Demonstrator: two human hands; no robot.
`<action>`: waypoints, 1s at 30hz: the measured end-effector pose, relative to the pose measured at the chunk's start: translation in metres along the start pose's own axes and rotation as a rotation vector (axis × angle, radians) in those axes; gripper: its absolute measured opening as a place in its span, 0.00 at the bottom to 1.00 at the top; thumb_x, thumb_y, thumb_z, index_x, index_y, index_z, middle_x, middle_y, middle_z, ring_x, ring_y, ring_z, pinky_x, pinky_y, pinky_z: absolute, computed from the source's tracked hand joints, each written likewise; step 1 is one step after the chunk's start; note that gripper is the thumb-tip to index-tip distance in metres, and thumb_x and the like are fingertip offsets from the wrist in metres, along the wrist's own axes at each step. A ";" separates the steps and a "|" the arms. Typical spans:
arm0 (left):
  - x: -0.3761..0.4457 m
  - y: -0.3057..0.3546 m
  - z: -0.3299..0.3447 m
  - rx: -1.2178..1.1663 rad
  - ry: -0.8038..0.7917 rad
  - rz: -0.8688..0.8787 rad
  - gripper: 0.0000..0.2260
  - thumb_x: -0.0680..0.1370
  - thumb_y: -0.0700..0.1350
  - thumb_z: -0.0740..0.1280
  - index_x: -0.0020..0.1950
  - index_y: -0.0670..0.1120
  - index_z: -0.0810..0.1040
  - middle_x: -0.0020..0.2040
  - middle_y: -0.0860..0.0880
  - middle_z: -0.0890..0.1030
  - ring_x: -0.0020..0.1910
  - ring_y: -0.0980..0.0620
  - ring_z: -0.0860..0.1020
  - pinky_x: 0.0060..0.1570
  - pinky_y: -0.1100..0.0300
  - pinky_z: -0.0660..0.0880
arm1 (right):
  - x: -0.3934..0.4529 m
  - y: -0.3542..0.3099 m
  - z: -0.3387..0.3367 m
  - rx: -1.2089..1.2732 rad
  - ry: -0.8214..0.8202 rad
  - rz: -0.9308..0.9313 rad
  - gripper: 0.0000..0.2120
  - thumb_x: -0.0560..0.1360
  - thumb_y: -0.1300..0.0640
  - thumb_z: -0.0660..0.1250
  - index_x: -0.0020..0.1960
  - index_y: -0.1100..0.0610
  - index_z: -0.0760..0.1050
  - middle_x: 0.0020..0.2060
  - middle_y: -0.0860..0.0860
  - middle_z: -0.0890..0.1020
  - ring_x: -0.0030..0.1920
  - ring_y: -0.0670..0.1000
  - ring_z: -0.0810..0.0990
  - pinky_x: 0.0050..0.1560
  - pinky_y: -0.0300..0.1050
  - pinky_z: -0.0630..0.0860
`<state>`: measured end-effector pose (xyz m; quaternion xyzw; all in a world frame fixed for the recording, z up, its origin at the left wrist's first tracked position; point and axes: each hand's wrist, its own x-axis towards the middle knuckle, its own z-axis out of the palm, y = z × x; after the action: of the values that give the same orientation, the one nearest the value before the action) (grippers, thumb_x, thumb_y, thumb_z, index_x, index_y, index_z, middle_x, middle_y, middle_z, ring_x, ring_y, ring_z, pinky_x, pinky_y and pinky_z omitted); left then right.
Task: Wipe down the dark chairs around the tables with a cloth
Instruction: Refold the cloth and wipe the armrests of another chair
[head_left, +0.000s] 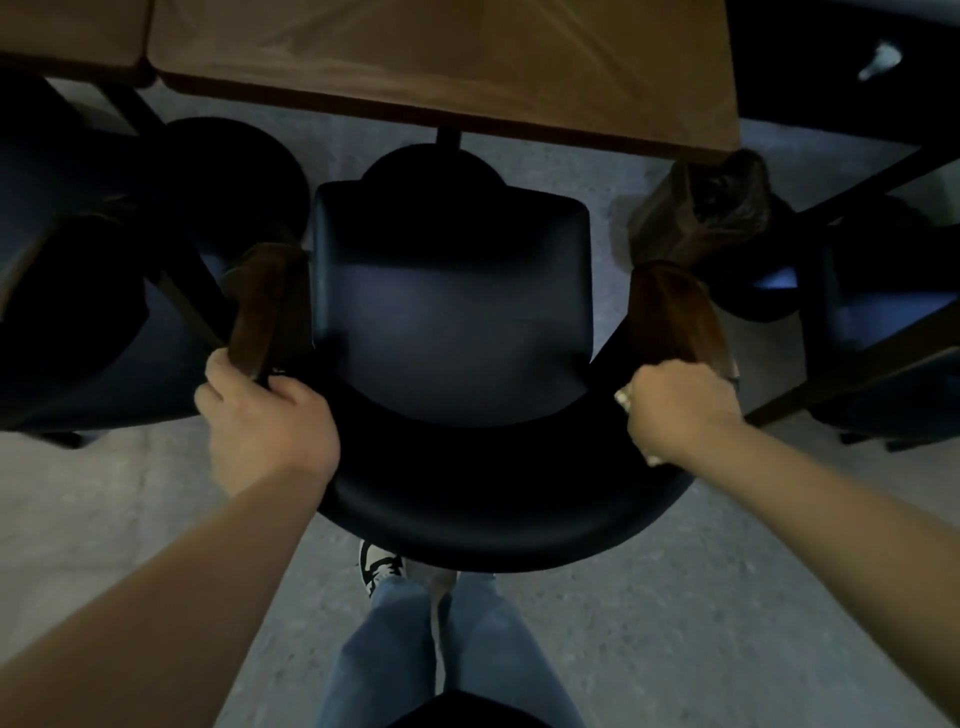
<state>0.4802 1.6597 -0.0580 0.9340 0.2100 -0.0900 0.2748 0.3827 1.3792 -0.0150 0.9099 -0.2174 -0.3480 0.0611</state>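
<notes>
A dark armchair (452, 322) with a black seat, a curved black backrest and brown wooden armrests stands directly below me, facing a wooden table (447, 57). My left hand (265, 415) grips the rear end of the left armrest (265, 306). My right hand (680, 410) grips the rear end of the right armrest (675, 317); a pale scrap of cloth (623, 399) peeks out beside its knuckles, most of it hidden in the fist.
More dark chairs stand at the left (88, 291) and right (883, 332). A second table (67, 36) adjoins at the far left. A brown post (701, 208) rises under the table's right corner. My legs in jeans (441, 649) stand on the grey floor.
</notes>
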 end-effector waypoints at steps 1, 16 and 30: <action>0.000 0.001 -0.001 0.002 -0.004 -0.007 0.21 0.80 0.46 0.56 0.73 0.46 0.60 0.67 0.40 0.67 0.57 0.33 0.73 0.53 0.42 0.68 | -0.006 -0.011 0.001 0.043 -0.032 0.009 0.06 0.71 0.60 0.65 0.36 0.55 0.71 0.30 0.50 0.70 0.39 0.56 0.77 0.35 0.46 0.70; -0.004 0.007 -0.005 -0.024 -0.017 -0.027 0.21 0.80 0.45 0.57 0.74 0.46 0.61 0.69 0.42 0.67 0.62 0.36 0.71 0.58 0.43 0.67 | 0.015 -0.224 -0.009 1.037 -0.198 -0.130 0.12 0.73 0.55 0.61 0.46 0.61 0.81 0.41 0.60 0.83 0.44 0.60 0.82 0.42 0.44 0.77; 0.003 -0.003 0.006 -0.026 0.046 0.005 0.20 0.78 0.46 0.57 0.70 0.46 0.63 0.67 0.38 0.68 0.62 0.33 0.70 0.61 0.41 0.67 | 0.039 -0.059 0.028 0.080 -0.187 -0.274 0.14 0.62 0.61 0.73 0.47 0.57 0.80 0.49 0.56 0.82 0.49 0.57 0.82 0.40 0.44 0.72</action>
<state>0.4810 1.6600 -0.0650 0.9326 0.2150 -0.0650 0.2824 0.4108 1.4160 -0.0747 0.8963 -0.1096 -0.4274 -0.0435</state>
